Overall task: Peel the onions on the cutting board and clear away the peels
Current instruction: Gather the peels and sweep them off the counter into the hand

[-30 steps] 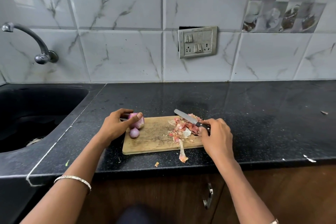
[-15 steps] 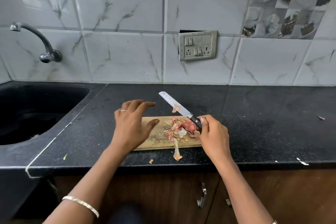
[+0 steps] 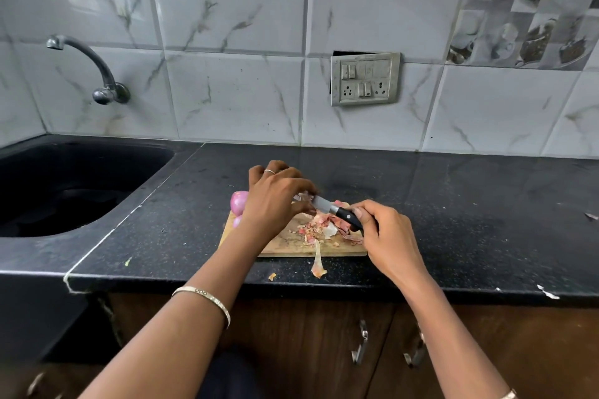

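Observation:
A wooden cutting board lies on the black counter. Two peeled purple onions sit at its left end, a larger one and a small one, both partly hidden by my left hand. A heap of pink and white peels lies on the board's right half. My right hand grips the black handle of a knife held just above the heap, blade pointing left. My left hand's thumb and fingers pinch the blade near its tip; the tip itself is hidden.
One long peel strip hangs off the board's front edge, with a small scrap beside it on the counter. A black sink and a wall tap are at the left. White scraps lie near the counter's front right edge.
My left hand left the onions and moved right to the knife blade. My right hand raised the knife, a bit of peel stuck to it, then lowered it toward the heap.

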`<state>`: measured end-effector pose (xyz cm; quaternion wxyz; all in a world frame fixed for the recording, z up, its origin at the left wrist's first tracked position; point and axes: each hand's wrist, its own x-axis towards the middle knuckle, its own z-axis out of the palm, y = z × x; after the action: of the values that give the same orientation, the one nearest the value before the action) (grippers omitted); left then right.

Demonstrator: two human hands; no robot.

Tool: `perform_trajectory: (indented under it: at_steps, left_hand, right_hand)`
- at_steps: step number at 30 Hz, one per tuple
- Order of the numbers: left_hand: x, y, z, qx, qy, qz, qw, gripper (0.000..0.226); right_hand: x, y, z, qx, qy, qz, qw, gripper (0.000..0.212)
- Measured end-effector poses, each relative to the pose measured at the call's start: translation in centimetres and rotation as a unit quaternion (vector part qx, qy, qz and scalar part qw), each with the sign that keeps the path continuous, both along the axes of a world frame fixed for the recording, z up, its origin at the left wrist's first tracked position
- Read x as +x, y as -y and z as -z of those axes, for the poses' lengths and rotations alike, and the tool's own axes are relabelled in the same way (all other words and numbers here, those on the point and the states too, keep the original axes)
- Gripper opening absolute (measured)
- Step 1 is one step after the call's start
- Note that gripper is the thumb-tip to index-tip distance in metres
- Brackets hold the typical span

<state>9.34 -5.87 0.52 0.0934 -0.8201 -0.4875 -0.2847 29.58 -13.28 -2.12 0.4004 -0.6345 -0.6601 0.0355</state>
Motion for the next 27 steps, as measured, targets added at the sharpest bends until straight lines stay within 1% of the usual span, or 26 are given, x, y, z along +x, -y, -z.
perform_trajectory:
  at_steps: [4,7,9,11,13,18,24,26,27]
  left_hand:
    - [-0.7,0.1,-0.9,-0.079,-0.001,0.012,0.997,0.04]
    - [-1.0,-0.1,-1.4,-0.132,0.021,0.028,0.991,0.039]
    - [-1.6,-0.5,-1.4,-0.177,0.045,0.046,0.982,0.033]
    - [-2.3,-0.9,-1.2,-0.228,0.072,0.087,0.967,0.021]
    - [-2.8,-0.9,-1.1,-0.264,0.091,0.119,0.953,0.013]
    - [-3.7,-1.1,-0.6,-0.254,0.12,0.093,0.955,0.01]
    - [-3.6,-1.3,0.1,-0.213,0.141,0.031,0.966,0.024]
    - [-3.3,-1.4,0.4,-0.214,0.147,0.033,0.965,0.022]
    - [-3.1,-1.5,0.6,-0.217,0.146,0.037,0.965,0.018]
  right_hand:
    - [0.1,0.7,0.0,0.016,0.024,-0.016,0.999,0.02]
    - [0.3,0.8,0.1,0.024,0.042,-0.028,0.998,0.019]
    - [0.2,1.0,0.2,0.028,0.052,-0.035,0.998,0.02]
    - [0.3,1.2,0.2,0.033,0.061,-0.037,0.997,0.022]
    - [0.6,1.5,0.4,0.041,0.065,-0.04,0.996,0.022]
    - [1.2,2.3,1.0,0.044,0.049,0.0,0.998,0.021]
    - [3.0,3.8,0.6,0.052,0.016,0.076,0.996,0.022]
    - [3.8,4.0,0.7,0.052,-0.002,0.116,0.992,0.022]
    - [4.2,3.9,0.8,0.052,-0.011,0.143,0.988,0.023]
